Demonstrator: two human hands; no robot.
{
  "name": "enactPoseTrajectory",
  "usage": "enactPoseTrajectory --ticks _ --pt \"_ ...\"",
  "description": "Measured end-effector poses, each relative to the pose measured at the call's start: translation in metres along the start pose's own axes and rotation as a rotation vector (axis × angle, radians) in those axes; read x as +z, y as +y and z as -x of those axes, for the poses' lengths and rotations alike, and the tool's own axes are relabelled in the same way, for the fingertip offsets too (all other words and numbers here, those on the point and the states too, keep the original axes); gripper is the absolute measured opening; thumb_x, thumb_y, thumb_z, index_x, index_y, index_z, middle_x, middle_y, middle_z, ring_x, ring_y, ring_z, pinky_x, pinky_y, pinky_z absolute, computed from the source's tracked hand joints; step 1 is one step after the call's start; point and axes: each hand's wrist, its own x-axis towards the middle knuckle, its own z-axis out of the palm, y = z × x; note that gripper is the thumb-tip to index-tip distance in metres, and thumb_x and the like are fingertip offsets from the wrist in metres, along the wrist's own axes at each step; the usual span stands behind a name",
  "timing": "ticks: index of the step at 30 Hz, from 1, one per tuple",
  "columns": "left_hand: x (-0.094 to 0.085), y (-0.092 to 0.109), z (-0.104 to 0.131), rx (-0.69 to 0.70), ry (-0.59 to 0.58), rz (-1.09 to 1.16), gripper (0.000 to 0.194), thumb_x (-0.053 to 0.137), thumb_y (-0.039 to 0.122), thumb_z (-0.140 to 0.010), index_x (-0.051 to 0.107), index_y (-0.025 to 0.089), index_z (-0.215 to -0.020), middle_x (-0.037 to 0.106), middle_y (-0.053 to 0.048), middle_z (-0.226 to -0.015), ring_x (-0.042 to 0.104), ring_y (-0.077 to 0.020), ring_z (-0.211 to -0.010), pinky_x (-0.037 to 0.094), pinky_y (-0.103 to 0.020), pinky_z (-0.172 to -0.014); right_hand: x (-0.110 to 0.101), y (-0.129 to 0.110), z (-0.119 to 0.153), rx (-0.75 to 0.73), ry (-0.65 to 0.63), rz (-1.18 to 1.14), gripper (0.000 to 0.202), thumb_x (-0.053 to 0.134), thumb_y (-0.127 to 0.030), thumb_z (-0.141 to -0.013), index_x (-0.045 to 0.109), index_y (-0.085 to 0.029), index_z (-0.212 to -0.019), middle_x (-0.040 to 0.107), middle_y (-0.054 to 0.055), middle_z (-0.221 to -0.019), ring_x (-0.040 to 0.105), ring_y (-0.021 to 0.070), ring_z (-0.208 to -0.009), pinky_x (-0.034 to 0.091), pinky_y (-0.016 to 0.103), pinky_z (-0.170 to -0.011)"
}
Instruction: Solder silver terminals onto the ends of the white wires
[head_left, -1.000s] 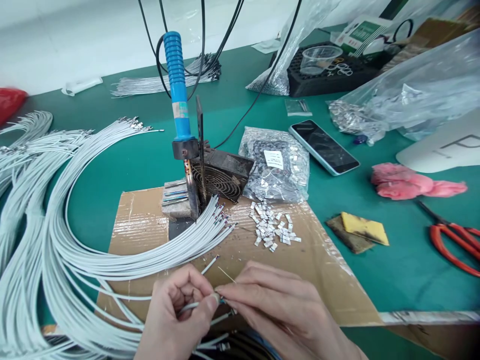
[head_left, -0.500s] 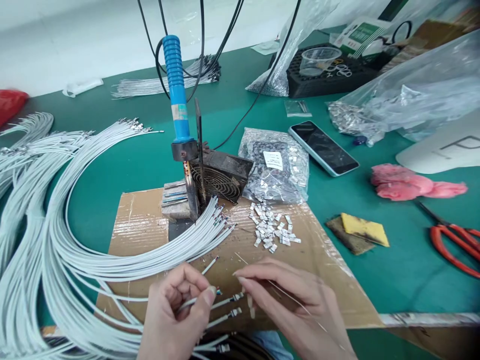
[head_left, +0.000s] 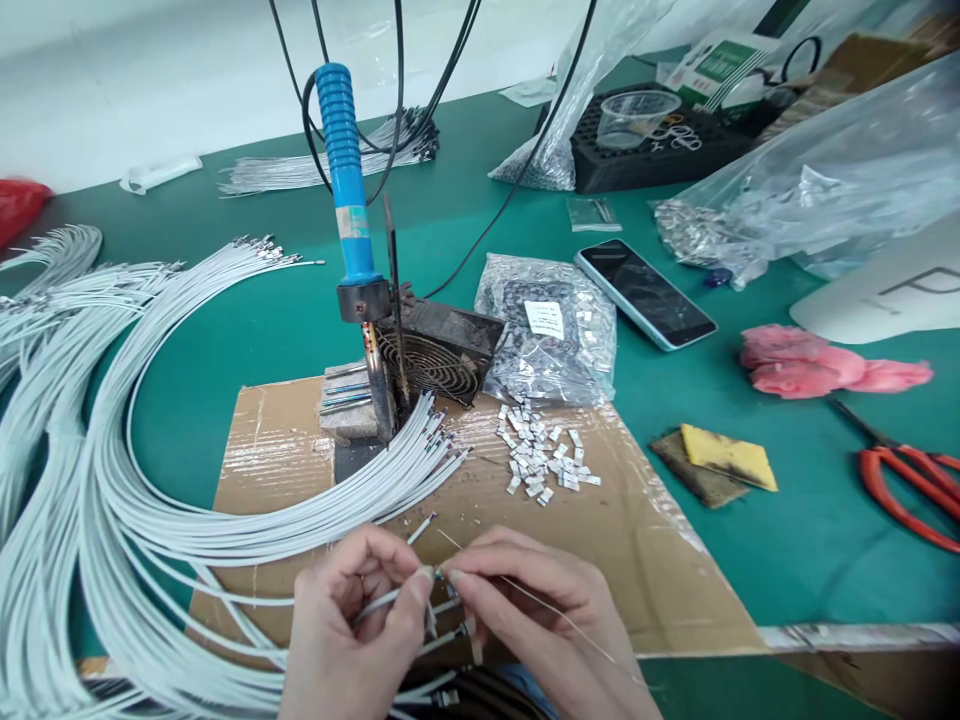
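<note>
My left hand (head_left: 356,615) is closed around a white cable (head_left: 377,606), pinching it just behind its stripped end. Fingertips of my right hand (head_left: 536,605) meet that end, where a bit of blue conductor shows. Through my right hand runs a thin solder wire (head_left: 559,612), its free tip pointing up and left. Beneath the hands lie other white cables with small metal connectors (head_left: 448,697) on their ends, partly hidden. A loose pile of small white-and-metal connectors (head_left: 538,462) lies beyond my right hand on the cardboard (head_left: 645,560).
A blue-handled soldering iron (head_left: 341,150) stands upright in front, beside a small black fan (head_left: 439,360). A large bundle of white cables (head_left: 112,450) curves in from the left. On the right are a phone (head_left: 646,295), sponges (head_left: 727,458) and red-handled scissors (head_left: 904,495).
My right hand has moved left, bringing its fingertips and the solder wire up to the cable end. My left hand stays nearly in place, still holding the cable.
</note>
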Motion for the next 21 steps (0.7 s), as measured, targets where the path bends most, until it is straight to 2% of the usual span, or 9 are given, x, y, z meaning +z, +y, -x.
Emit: enactPoseTrajectory --ticks 5,10,12,15,18,21 --pt "0.001 -0.001 0.000 0.009 0.028 0.000 0.018 0.080 0.024 -0.059 0.065 0.014 -0.057 0.050 0.006 -0.048 0.038 -0.0053 -0.046 0.026 -0.015 -0.047 -0.001 0.003 0.000 0.002 -0.013 -0.008 0.010 0.083 -0.030 -0.084 0.087 -0.024 -0.077 0.064 -0.001 -0.068 0.059 0.0075 -0.053 0.048 0.016 -0.051" --pt "0.000 -0.002 -0.001 0.006 0.027 0.018 0.017 0.081 0.022 -0.058 0.066 0.015 -0.057 0.054 0.005 -0.048 0.042 -0.0060 -0.046 0.030 -0.014 -0.047 -0.006 0.006 -0.003 -0.105 -0.056 0.078 0.011 0.080 -0.026 -0.089 0.086 -0.025 -0.079 0.067 -0.001 -0.069 0.062 0.0090 -0.055 0.049 0.016 -0.051" --pt "0.000 -0.002 -0.001 0.005 0.017 0.028 0.017 0.081 0.021 -0.058 0.066 0.015 -0.057 0.054 0.005 -0.048 0.044 -0.0059 -0.046 0.032 -0.013 -0.047 -0.009 0.008 -0.004 -0.212 -0.078 0.158 0.013 0.077 -0.020 -0.091 0.086 -0.027 -0.087 0.071 -0.001 -0.073 0.065 0.0101 -0.059 0.052 0.016 -0.052" --pt "0.001 -0.002 -0.002 -0.008 0.006 0.043 0.018 0.082 0.021 -0.058 0.065 0.015 -0.057 0.054 0.006 -0.048 0.044 -0.0055 -0.046 0.033 -0.013 -0.047 -0.013 0.011 -0.004 -0.482 -0.077 0.311 0.030 0.073 -0.004 -0.090 0.084 -0.029 -0.103 0.076 0.000 -0.082 0.070 0.0121 -0.069 0.057 0.019 -0.063" --pt "0.001 -0.002 -0.002 -0.024 0.006 0.067 0.018 0.082 0.020 -0.057 0.065 0.015 -0.057 0.052 0.007 -0.049 0.043 -0.0053 -0.046 0.033 -0.013 -0.046 -0.017 0.016 -0.001 -0.781 -0.059 0.504 0.041 0.069 0.008 -0.086 0.078 -0.020 -0.114 0.077 0.006 -0.092 0.071 0.0156 -0.078 0.061 0.025 -0.074" --pt "0.001 -0.003 -0.003 -0.027 0.009 0.084 0.020 0.083 0.020 -0.058 0.064 0.014 -0.057 0.050 0.007 -0.048 0.041 -0.0045 -0.045 0.032 -0.012 -0.046 -0.021 0.021 0.001 -0.933 -0.012 0.660 0.041 0.066 0.011 -0.085 0.075 -0.014 -0.115 0.077 0.009 -0.092 0.070 0.0170 -0.079 0.062 0.027 -0.077"
